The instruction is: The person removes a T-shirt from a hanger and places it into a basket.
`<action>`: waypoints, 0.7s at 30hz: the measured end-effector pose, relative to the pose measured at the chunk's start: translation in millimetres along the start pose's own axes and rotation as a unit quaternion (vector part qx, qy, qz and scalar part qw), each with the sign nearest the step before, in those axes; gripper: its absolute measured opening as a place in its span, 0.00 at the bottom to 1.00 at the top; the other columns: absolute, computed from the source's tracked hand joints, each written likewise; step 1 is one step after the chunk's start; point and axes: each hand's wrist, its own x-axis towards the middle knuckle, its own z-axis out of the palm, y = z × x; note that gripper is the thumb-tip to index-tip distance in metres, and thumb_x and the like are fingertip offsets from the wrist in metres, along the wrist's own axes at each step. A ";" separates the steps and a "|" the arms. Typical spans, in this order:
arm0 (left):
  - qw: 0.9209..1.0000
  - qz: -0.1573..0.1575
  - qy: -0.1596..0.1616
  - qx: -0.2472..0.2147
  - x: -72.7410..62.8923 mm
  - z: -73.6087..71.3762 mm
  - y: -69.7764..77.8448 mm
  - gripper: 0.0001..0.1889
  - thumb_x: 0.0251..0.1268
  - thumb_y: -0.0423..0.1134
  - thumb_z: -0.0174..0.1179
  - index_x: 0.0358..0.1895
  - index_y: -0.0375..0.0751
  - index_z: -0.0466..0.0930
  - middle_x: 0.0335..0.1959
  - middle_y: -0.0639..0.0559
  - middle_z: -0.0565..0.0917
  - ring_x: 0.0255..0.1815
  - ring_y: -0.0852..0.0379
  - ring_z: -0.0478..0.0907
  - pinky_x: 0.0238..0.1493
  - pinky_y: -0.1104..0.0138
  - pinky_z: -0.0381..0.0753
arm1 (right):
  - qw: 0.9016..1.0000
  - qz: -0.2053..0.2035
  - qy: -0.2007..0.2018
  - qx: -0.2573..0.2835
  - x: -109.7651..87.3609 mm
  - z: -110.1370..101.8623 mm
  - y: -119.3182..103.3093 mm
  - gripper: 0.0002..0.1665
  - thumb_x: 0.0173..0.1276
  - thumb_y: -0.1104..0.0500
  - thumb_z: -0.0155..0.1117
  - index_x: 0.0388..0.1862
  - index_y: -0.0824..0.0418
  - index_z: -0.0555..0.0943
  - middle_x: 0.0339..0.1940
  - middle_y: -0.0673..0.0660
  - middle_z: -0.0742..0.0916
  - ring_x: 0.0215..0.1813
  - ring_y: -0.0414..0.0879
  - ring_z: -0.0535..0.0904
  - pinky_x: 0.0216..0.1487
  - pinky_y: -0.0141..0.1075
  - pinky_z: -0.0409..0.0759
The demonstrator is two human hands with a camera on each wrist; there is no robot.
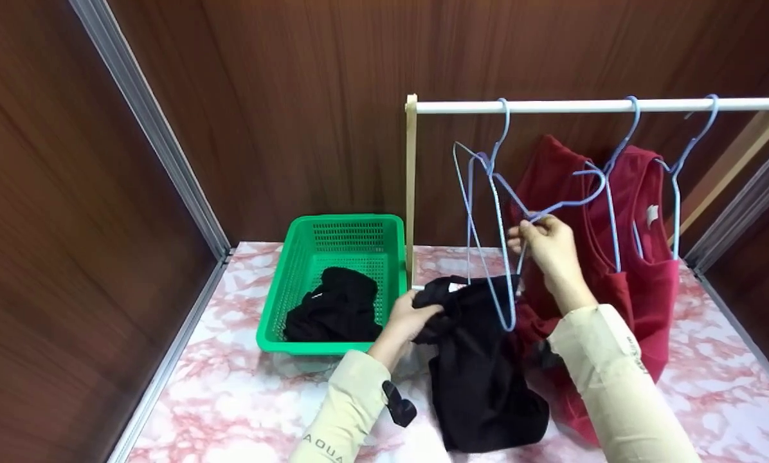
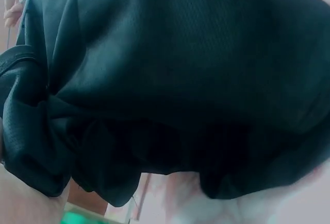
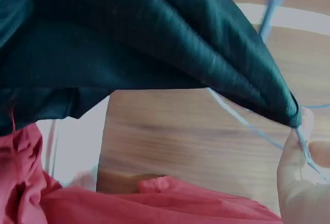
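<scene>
My left hand (image 1: 408, 319) grips a bunched edge of a black top (image 1: 484, 386) with a white label at its neck. My right hand (image 1: 551, 247) pinches a blue-purple wire hanger (image 1: 568, 204) just below its hook, which points right. The hanger's lower part reaches down to the top; how far inside it sits is hidden. In the right wrist view, one corner of the black top (image 3: 154, 38) is drawn over the wire beside my right fingers (image 3: 296, 152). Black cloth (image 2: 170, 64) fills most of the left wrist view.
Another wire hanger (image 1: 510, 283) hangs bare from the white rail (image 1: 564, 107), in front of the held one. Two red sleeveless tops (image 1: 658, 289) hang to the right. A green basket (image 1: 269, 321) at left holds more black cloth (image 1: 343, 308). Wood panels enclose the marbled table (image 1: 211, 399).
</scene>
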 end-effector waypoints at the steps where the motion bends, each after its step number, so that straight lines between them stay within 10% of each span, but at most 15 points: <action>1: 1.000 -0.003 0.001 -0.009 0.8 -2.4 0.1 0.16 0.50 0.33 0.64 0.43 0.30 0.76 0.44 0.40 0.82 0.40 0.56 0.76 0.45 0.67 0.78 | 1.000 0.000 -0.010 0.020 -0.6 -0.1 -2.9 0.12 0.71 0.71 0.43 0.52 0.71 0.63 0.19 0.42 0.84 0.22 0.31 0.80 0.32 0.23 0.80; 9: 0.997 -0.055 -0.004 -0.047 5.2 -20.0 -5.2 0.28 0.54 0.35 0.58 0.59 0.30 0.65 0.57 0.38 0.74 0.44 0.55 0.75 0.41 0.70 0.76 | 0.995 -0.011 -0.037 0.096 -0.1 -1.4 -19.1 0.07 0.73 0.71 0.39 0.46 0.66 0.64 0.25 0.44 0.86 0.30 0.34 0.84 0.39 0.23 0.81; 21: 0.995 -0.084 -0.011 -0.047 5.4 -37.8 -7.1 0.22 0.60 0.41 0.50 0.56 0.35 0.74 0.49 0.46 0.79 0.34 0.59 0.73 0.34 0.71 0.73 | 0.993 -0.003 -0.057 0.102 2.8 -4.8 -21.0 0.19 0.68 0.74 0.38 0.52 0.56 0.58 0.25 0.47 0.85 0.32 0.37 0.85 0.42 0.25 0.81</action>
